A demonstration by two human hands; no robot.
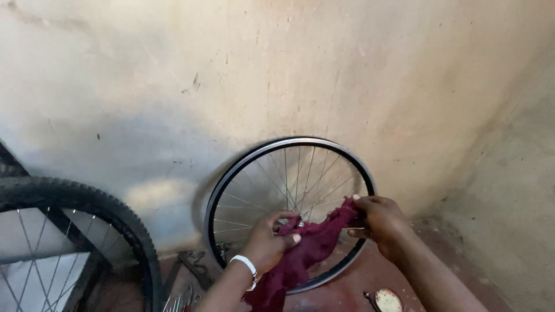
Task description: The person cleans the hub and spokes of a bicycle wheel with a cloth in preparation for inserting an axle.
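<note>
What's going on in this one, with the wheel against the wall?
A person holds a dark red rag in both hands in front of a bare bicycle wheel with no tyre, which leans against the stained wall. The left hand, with a white bracelet at the wrist, grips the rag near the hub; the right hand pinches its upper end by the spokes. Another wheel with a knobby tyre stands at the left, and small tools lie on the reddish floor.

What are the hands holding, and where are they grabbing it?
Both hold a dark red rag: the left hand bunches its middle, the right hand grips its upper end.
</note>
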